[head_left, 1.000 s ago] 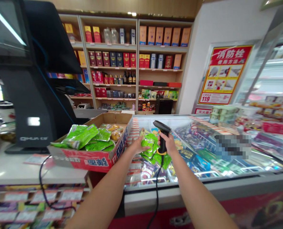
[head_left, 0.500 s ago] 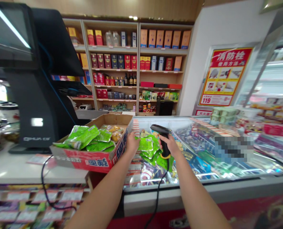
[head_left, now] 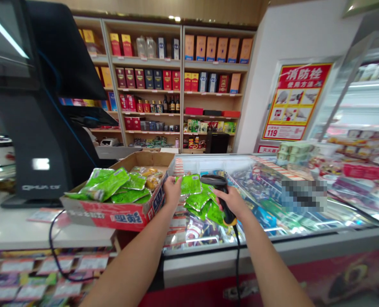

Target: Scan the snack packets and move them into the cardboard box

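Note:
My left hand (head_left: 172,189) pinches the left edge of a green snack packet (head_left: 190,184), lifted just above several like it. My right hand (head_left: 234,200) is wrapped around the handle of a black barcode scanner (head_left: 215,181) with a yellow ring at its base. The scanner's head points left, toward the held packet. Beneath lies a pile of green packets (head_left: 199,202) on the glass top of a freezer (head_left: 205,161). Left of my left hand, an open cardboard box (head_left: 112,215) contains more green packets (head_left: 108,183) and some yellowish-brown packs (head_left: 152,177).
A black point-of-sale terminal (head_left: 42,140) stands on the white counter (head_left: 4,230) at left. The scanner's black cable (head_left: 237,260) hangs down the freezer front. Shelves of boxes and bottles (head_left: 149,81) line the back wall. Pale green cartons (head_left: 293,151) sit at the right.
My left hand has raised a packet off the pile and drawn it slightly left. The scanner has tilted, its handle base swinging right, with its head now beside the packet.

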Demonstrator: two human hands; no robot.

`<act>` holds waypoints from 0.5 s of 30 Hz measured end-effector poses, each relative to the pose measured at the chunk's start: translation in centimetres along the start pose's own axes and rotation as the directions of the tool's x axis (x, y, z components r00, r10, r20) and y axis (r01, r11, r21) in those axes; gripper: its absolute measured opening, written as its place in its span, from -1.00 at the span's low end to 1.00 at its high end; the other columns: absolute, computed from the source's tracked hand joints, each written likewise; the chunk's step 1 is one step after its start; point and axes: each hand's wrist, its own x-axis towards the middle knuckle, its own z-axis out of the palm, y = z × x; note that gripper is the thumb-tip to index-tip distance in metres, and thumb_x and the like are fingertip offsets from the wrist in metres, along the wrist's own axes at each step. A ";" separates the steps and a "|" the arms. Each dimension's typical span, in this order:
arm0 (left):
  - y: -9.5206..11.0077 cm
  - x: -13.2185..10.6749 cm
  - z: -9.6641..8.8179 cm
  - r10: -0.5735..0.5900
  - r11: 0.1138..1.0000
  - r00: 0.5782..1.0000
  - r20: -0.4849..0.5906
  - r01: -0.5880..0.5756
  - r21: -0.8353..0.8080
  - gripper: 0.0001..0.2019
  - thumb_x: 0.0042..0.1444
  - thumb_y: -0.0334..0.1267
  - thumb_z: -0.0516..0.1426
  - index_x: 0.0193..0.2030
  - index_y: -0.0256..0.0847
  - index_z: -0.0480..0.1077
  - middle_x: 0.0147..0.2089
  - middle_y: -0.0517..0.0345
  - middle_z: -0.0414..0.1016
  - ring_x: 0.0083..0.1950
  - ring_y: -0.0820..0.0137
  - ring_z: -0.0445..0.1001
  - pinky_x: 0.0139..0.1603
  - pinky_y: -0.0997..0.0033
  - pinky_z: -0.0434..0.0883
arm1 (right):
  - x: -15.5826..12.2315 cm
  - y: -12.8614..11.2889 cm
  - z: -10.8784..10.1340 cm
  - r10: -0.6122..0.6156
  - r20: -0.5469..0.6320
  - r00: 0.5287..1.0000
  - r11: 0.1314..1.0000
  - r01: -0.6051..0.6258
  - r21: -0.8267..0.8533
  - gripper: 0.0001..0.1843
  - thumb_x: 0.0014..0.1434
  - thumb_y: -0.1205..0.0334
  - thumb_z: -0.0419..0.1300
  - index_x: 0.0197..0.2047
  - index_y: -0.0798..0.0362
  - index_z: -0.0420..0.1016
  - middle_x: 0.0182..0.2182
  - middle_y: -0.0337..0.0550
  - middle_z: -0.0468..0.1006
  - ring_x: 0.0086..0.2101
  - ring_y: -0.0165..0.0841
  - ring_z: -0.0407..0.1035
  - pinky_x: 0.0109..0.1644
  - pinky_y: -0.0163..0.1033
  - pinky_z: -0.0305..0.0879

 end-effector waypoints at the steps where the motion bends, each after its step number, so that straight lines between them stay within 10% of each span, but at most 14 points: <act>1: 0.3 -0.1 -0.1 -0.006 1.000 1.000 0.000 0.006 0.006 -0.76 -0.07 -0.29 0.22 -0.60 -0.19 0.22 -0.64 0.33 0.24 -0.54 0.50 0.24 -0.49 0.51 0.16 | 0.0 0.2 0.3 -0.007 0.003 1.000 1.000 0.007 -0.009 -0.71 -0.04 0.09 0.35 -0.56 0.05 0.36 -0.73 -0.28 0.40 -0.76 -0.44 0.25 -0.71 -0.34 0.18; 15: 0.7 -0.8 0.0 0.082 0.994 0.997 -0.009 -0.081 0.080 -0.78 -0.03 -0.32 0.18 -0.56 -0.19 0.20 -0.58 0.35 0.21 -0.48 0.49 0.21 -0.40 0.49 0.16 | 0.0 0.3 1.5 0.024 -0.015 1.000 0.999 -0.024 -0.023 -0.65 -0.07 -0.01 0.31 -0.57 0.05 0.32 -0.72 -0.30 0.37 -0.75 -0.46 0.23 -0.66 -0.33 0.18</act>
